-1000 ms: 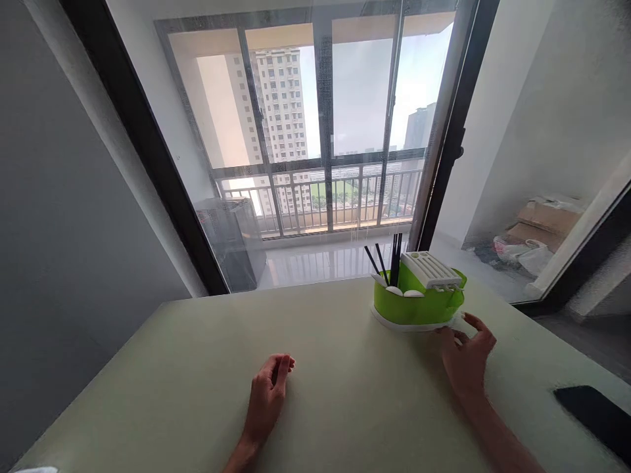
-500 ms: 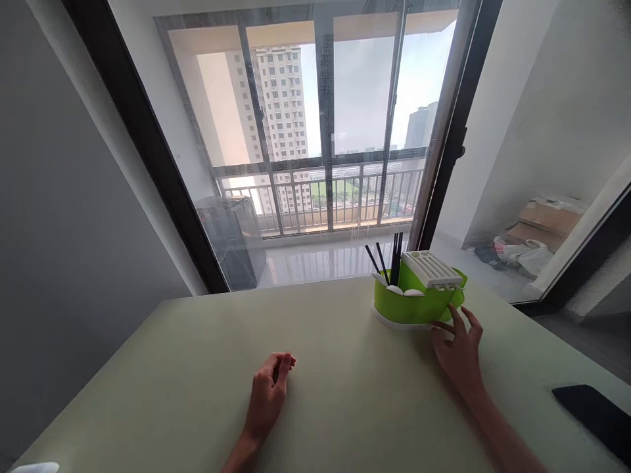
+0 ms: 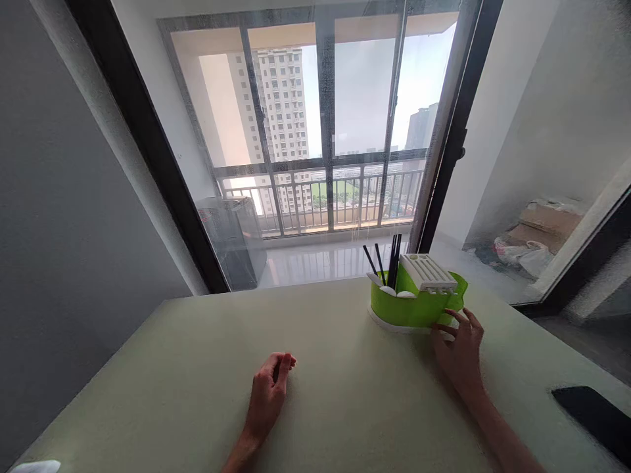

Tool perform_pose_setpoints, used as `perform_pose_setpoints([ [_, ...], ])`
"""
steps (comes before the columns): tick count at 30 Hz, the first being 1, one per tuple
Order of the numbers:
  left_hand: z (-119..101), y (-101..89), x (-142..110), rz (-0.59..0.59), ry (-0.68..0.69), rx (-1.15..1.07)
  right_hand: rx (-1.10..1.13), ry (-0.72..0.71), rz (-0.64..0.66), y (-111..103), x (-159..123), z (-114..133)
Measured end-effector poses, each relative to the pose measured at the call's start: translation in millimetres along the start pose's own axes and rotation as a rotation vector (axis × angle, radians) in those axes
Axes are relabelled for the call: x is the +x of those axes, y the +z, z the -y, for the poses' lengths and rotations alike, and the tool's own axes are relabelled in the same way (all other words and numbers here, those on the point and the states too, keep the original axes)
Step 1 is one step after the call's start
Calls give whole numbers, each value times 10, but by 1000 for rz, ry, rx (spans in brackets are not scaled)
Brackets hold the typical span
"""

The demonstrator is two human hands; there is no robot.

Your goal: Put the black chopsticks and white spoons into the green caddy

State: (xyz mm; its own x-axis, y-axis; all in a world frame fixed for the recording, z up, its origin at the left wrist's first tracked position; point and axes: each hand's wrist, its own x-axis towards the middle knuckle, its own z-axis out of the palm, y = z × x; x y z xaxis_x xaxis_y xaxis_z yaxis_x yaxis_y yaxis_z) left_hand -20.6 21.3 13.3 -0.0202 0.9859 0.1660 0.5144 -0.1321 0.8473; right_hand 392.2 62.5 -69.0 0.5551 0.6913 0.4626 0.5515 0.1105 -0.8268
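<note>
A green cutlery holder [image 3: 411, 307] with a white base and white slotted lid stands on the pale table [image 3: 345, 394], toward its far right. Black chopsticks [image 3: 389, 263] and white spoon handles stick up from its left side. My right hand [image 3: 461, 351] rests at the holder's near right corner, fingers spread and touching its green wall and white base. My left hand [image 3: 269, 391] lies on the table near the middle, fingers curled loosely inward, holding nothing.
A black phone [image 3: 591, 420] lies at the table's right edge. A white object [image 3: 34, 466] shows at the bottom left corner. Beyond the table are a glass sliding door [image 3: 320, 144], a balcony railing, and boxes and bags [image 3: 532, 243] on the right.
My right hand moved forward from beside the holder until its fingers touch the holder's near right side. The holder shifted slightly to the left. My left hand stayed still.
</note>
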Motion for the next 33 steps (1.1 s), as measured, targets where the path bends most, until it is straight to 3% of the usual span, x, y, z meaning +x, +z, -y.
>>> perform_pose_setpoints([
  [10, 1, 14, 14, -30, 0, 0, 50, 9, 23, 53, -73, 111],
  [33, -33, -27, 6, -16, -21, 32, 132, -65, 266, 191, -444, 742],
])
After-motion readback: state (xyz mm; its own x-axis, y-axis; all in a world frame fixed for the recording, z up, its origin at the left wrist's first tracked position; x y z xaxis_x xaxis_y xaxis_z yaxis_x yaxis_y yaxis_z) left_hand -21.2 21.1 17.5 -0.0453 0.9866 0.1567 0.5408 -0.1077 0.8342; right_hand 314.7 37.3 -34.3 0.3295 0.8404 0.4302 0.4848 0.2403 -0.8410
